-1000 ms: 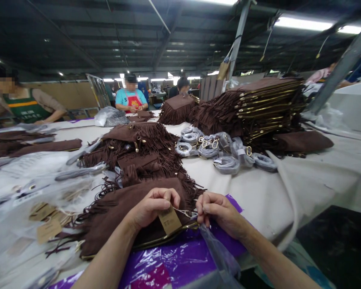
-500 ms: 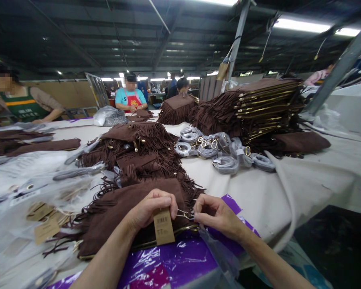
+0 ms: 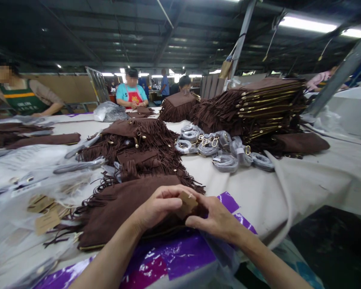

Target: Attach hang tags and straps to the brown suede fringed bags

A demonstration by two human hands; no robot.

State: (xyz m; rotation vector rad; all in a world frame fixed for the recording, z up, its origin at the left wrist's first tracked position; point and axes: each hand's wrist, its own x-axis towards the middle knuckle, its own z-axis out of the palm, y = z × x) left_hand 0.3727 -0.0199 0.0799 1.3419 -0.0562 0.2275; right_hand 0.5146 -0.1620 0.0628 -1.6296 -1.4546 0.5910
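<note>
One small, stiff brown tag [image 3: 187,204] is pinched right now by the fingers of the left hand [image 3: 159,206]; the right hand [image 3: 219,220] is curled close alongside, thumb parted, though whether anything is gripped there cannot be told. Beneath, a soft, fringed bag [image 3: 123,208] is laid along glossy purple plastic [image 3: 191,257] at the near edge of the desk [image 3: 246,190]. Rightward, room is given, bounded by coiled, wrapped straps [image 3: 225,163].

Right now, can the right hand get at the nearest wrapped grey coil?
Probably yes: the grey coil lies beyond the right hand, with only purple plastic and pale table covering visible between. The hand is at the tag, though.
</note>
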